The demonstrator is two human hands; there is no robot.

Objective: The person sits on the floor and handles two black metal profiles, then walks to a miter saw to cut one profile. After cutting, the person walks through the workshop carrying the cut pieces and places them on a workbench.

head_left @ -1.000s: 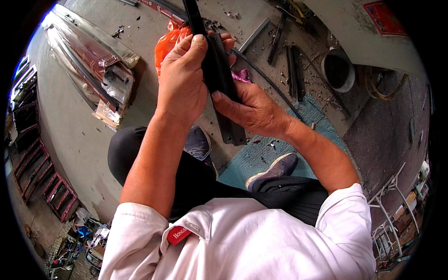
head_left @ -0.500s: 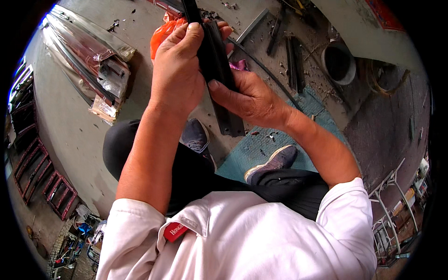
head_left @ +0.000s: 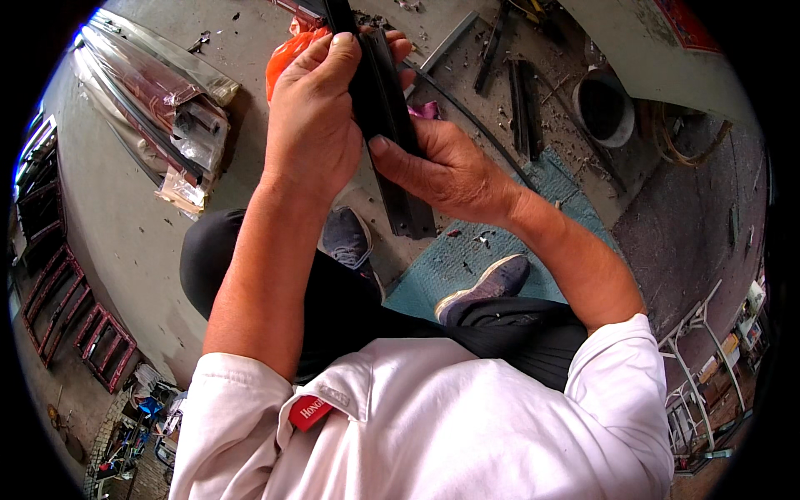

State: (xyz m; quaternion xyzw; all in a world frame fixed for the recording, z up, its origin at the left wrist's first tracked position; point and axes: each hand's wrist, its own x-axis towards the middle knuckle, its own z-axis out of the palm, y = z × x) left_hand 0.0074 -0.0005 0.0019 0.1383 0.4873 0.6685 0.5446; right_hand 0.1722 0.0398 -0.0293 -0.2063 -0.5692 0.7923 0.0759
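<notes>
A long black profile bar is held up in front of me, slanting from the top edge down toward my feet. My left hand is wrapped round its upper part, thumb on the near face and fingertips showing past the right side. Lower down, my right hand grips the same bar from the right, its thumb across the front and its other fingers hidden behind. Small holes mark the bar's lower end. An orange plastic bag shows just behind my left hand.
Plastic-wrapped long profiles lie on the left. A teal mat is under my right shoe. Black profile offcuts, a bucket and scattered debris are on the right. Dark red frames stand at far left.
Both hands and the bar have shifted very slightly up and left in the picture, along with the surroundings. The grip on the bar looks the same.
</notes>
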